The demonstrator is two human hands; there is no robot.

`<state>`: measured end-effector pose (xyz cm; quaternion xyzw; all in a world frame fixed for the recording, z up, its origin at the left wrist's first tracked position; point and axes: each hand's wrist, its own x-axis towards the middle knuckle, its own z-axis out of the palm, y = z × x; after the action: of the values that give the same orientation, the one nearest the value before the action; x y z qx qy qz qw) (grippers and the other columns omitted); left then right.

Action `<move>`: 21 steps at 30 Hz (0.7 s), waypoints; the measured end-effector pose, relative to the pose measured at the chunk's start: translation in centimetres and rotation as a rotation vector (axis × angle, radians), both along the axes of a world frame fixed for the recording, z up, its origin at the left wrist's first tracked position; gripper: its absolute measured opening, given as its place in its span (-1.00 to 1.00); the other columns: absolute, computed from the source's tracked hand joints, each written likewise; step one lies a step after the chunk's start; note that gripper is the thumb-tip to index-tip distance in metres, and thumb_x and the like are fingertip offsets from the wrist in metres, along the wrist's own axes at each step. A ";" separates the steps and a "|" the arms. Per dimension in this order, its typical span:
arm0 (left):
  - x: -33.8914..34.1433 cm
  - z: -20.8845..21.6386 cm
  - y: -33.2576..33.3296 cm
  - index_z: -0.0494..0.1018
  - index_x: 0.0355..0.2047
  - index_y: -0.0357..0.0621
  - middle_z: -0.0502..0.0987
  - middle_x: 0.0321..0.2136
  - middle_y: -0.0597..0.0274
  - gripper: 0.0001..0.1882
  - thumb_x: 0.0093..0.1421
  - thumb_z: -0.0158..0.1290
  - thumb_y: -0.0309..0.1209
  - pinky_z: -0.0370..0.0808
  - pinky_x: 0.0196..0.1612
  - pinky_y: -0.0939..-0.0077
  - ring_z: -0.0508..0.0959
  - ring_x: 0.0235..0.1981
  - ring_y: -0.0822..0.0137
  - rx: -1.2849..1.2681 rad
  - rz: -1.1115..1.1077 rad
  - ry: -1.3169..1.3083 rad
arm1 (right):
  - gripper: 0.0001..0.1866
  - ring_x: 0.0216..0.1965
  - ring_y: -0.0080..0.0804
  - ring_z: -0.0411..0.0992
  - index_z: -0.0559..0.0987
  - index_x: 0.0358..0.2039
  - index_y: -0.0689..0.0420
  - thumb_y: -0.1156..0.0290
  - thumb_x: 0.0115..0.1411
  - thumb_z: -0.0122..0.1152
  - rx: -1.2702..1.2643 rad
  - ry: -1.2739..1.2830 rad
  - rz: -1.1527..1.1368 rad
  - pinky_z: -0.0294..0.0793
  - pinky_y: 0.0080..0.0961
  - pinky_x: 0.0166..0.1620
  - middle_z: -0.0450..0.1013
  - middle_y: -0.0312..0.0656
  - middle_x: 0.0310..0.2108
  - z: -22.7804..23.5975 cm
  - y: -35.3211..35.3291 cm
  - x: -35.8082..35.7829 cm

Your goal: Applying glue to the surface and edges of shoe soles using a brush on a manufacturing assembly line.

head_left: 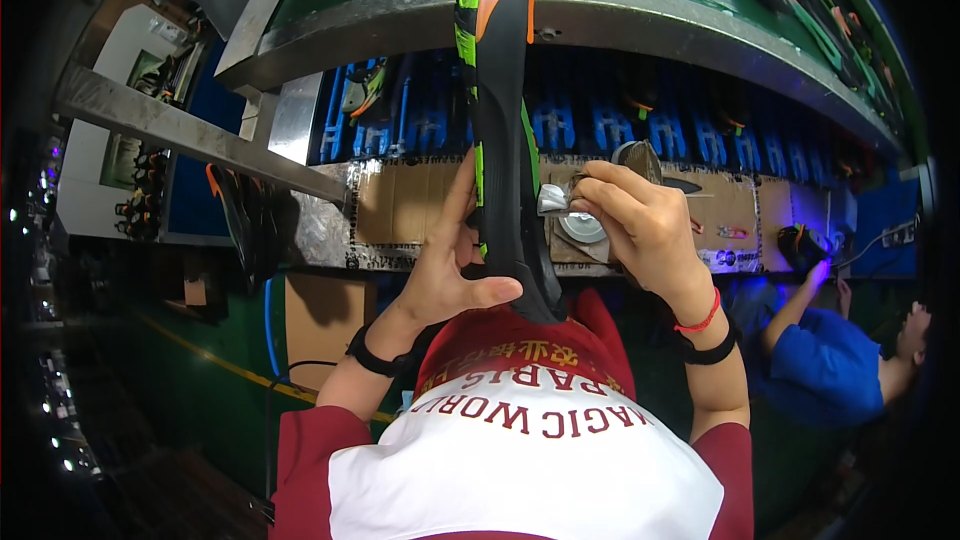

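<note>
The person holds a long shoe sole [500, 130] up on end in front of the chest; it is black with green patches and an orange tip at the top. The left hand [450, 270] grips the low part of the sole; its fingers [462, 202] are pressed together flat against the left side of the sole, and the thumb lies across the front just under them, so the sole sits squeezed between thumb and fingers. The right hand [640, 225] is just to the right of the sole; its fingers [590, 202] are pinching a small silvery piece [553, 200], and that piece touches the right edge of the sole. A round grey tin [583, 228] sits just under the right fingers on the cardboard-covered table [400, 210]. Above the fingers runs a grey metal rail [640, 30], with blue racks [600, 125] behind the sole. Well off to the right of the right hand, another person in a blue top [830, 360] sits low down.
</note>
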<state>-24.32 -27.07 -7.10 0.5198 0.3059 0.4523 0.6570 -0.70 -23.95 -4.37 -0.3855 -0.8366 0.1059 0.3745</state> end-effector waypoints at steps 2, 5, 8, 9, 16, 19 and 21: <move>0.1 0.0 0.0 -0.38 0.41 -0.06 0.09 0.29 -0.02 0.27 -0.07 0.37 -0.43 0.55 -0.03 0.46 0.45 0.06 0.30 -0.009 -0.001 -0.020 | -0.84 -0.45 -0.15 0.53 0.58 -0.32 0.23 0.53 0.05 0.32 -0.030 0.004 0.010 0.50 -0.43 -0.42 0.54 -0.06 -0.28 -0.1 -0.1 0.2; 0.4 0.0 0.2 -0.39 0.42 -0.04 0.08 0.30 -0.02 0.27 -0.06 0.35 -0.45 0.56 -0.04 0.47 0.47 0.02 0.32 -0.010 -0.029 -0.015 | -0.86 -0.44 -0.16 0.53 0.58 -0.33 0.23 0.56 0.06 0.31 -0.072 0.032 0.000 0.50 -0.44 -0.41 0.55 -0.06 -0.29 -0.1 -0.3 0.8; 0.8 0.2 0.5 -0.39 0.42 -0.02 0.07 0.30 -0.02 0.27 -0.06 0.34 -0.47 0.57 -0.06 0.47 0.48 0.00 0.33 -0.003 -0.055 -0.016 | -0.88 -0.46 -0.19 0.54 0.59 -0.35 0.22 0.56 0.05 0.31 -0.099 0.083 -0.039 0.50 -0.46 -0.42 0.55 -0.09 -0.30 0.1 -0.5 1.4; 1.0 0.3 0.7 -0.40 0.42 -0.02 0.06 0.30 -0.02 0.27 -0.06 0.34 -0.47 0.57 -0.06 0.47 0.48 0.00 0.33 0.002 -0.065 -0.013 | -0.88 -0.48 -0.20 0.53 0.59 -0.36 0.20 0.54 0.05 0.33 -0.080 0.110 -0.062 0.50 -0.46 -0.44 0.56 -0.13 -0.32 0.1 -0.5 1.5; 2.4 0.8 1.0 -0.39 0.42 0.00 0.05 0.31 -0.02 0.27 -0.07 0.35 -0.46 0.59 -0.08 0.47 0.48 0.01 0.34 0.000 -0.114 0.010 | -0.87 -0.49 -0.25 0.54 0.59 -0.35 0.21 0.56 0.04 0.33 0.012 0.055 -0.176 0.50 -0.50 -0.46 0.56 -0.17 -0.32 0.3 -1.1 2.0; 2.5 0.5 0.9 -0.41 0.42 0.01 0.06 0.30 -0.01 0.30 -0.08 0.36 -0.44 0.57 -0.03 0.43 0.46 0.05 0.31 0.015 -0.130 0.029 | -0.88 -0.49 -0.25 0.54 0.58 -0.36 0.23 0.58 0.04 0.32 0.043 0.083 -0.225 0.50 -0.50 -0.45 0.56 -0.14 -0.32 0.4 -1.1 2.1; 2.3 0.1 0.9 -0.43 0.41 0.01 0.07 0.30 0.00 0.34 -0.11 0.39 -0.43 0.52 0.05 0.37 0.43 0.09 0.27 0.070 -0.112 0.032 | -0.89 -0.49 -0.25 0.53 0.58 -0.38 0.25 0.60 0.04 0.31 0.016 0.155 -0.232 0.49 -0.51 -0.45 0.55 -0.11 -0.33 0.7 -1.4 2.4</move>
<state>-22.05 -26.22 -7.02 0.5660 0.2707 0.4168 0.6577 1.74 -25.39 -3.72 -0.4675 -0.7556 0.0848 0.4508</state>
